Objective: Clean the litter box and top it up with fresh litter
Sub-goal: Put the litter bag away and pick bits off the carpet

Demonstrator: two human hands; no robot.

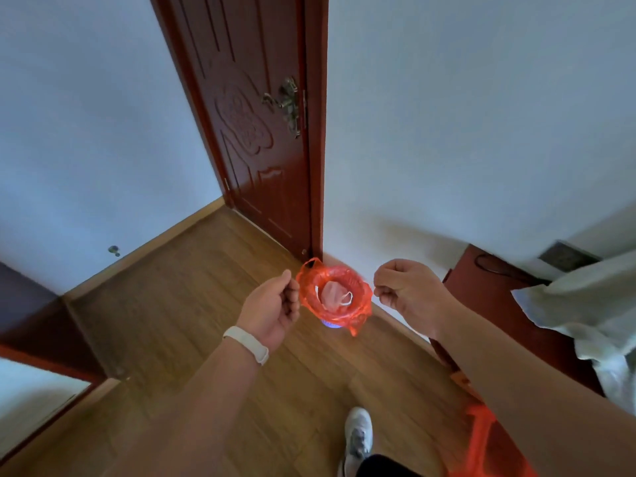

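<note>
Bin (332, 325) stands beside door (254, 125), mask (332, 295) inside.

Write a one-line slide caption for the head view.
Both hands, left hand and right hand, reach toward a small bin lined with a red plastic bag beside a closed wooden door.

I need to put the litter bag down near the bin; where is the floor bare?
Bare floor lies left of the bin, between the left wall and the door. Right of the bin is crowded: a dark red cabinet stands close beside it.
</note>
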